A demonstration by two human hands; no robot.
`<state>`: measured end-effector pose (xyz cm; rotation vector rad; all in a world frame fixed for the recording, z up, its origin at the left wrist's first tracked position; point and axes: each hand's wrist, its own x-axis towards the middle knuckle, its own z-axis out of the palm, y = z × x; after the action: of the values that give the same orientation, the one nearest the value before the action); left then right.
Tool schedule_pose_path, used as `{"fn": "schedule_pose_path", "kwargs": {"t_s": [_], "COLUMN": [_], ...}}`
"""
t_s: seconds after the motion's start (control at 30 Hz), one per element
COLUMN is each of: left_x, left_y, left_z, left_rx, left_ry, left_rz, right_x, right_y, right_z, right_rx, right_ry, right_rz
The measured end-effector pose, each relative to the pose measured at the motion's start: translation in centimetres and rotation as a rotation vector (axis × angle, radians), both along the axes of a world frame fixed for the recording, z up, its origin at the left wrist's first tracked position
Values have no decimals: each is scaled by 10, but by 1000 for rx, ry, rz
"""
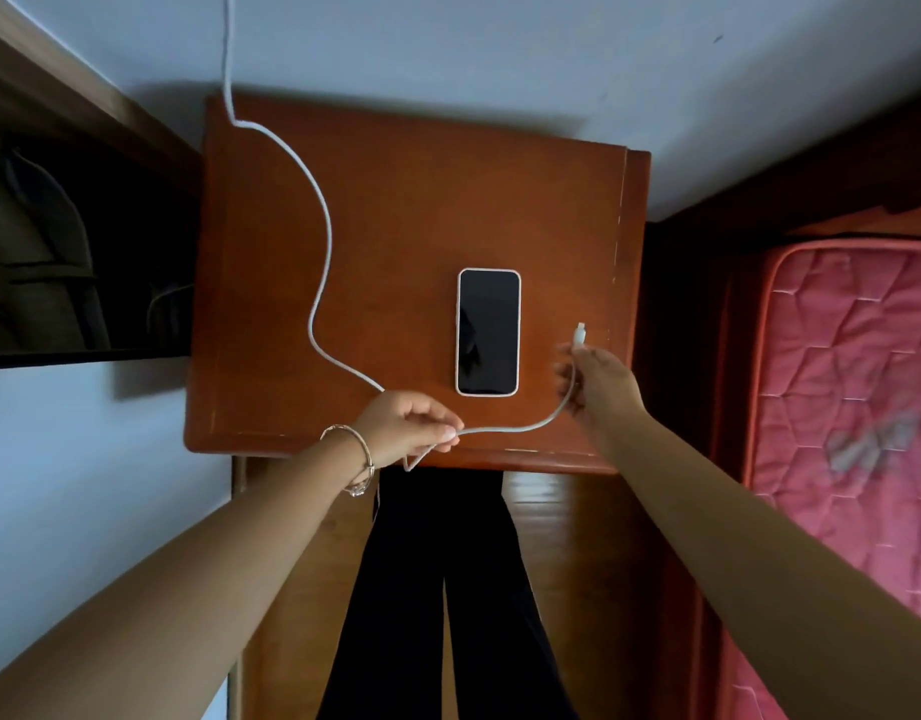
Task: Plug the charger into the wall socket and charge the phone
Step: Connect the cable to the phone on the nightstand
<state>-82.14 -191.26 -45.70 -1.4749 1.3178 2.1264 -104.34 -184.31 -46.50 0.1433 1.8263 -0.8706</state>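
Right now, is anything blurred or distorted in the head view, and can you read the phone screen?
Head view: right hand motion-blurred holding the cable end; left hand sharper; phone screen dark with faint reflections; wide-angle bends the nightstand edges; lighting dim.

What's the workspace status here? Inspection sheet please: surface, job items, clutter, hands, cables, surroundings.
Surface: wooden nightstand against the wall, top mostly bare.
Job's things: phone lies flat, screen up and dark, nothing plugged into it. Cable connector is free, right of the phone. Wall socket and charger block out of view.
Clutter: nothing seen.
Hands: left hand pinches the cable near the front edge; right hand has a grip just behind the connector, slightly blurred.
Cables: white cable runs from the top of the frame down the wall, snakes across the nightstand to both hands.
Surroundings: pink mattress at right, dark open shelf at left, pale wall behind.
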Motion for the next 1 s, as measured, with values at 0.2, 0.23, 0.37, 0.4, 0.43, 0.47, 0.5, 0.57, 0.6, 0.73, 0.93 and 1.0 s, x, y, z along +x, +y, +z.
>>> {"fn": "schedule_pose_path", "kwargs": {"t_s": [0.2,0.23,0.37,0.4,0.43,0.47,0.5,0.57,0.6,0.73,0.93,1.0], "left_x": [-8,-8,-6,-6,-7,-8,-9,-12,-14,-24,-46,-50], "left_y": [-14,-17,-31,-34,-35,-36,-37,-39,-40,-43,-45,-46], "left_z": [-22,-24,-33,-35,-36,-37,-38,-39,-39,-40,-39,-39], "left_rx": [12,12,-2,-7,-13,-22,-29,-19,-6,37,60,51], "left_ry": [2,0,-1,0,0,-1,1,16,24,21,-8,-30], "left_rz": [161,209,350,376,400,418,434,469,488,516,536,543], "right_x": [-9,-9,-4,-3,-2,0,1,3,4,7,11,11], "right_y": [-2,-3,-14,-16,-18,-20,-21,-23,-24,-26,-27,-28], "right_z": [-16,-17,-20,-22,-22,-24,-24,-26,-26,-29,-29,-28], "right_rx": [-51,-55,-66,-63,-59,-55,-54,-56,-60,-53,-19,-9], "right_ry": [-3,2,41,50,53,48,41,26,18,-18,-36,-33], "right_rz": [55,67,117,119,114,102,86,54,45,31,7,4]}}
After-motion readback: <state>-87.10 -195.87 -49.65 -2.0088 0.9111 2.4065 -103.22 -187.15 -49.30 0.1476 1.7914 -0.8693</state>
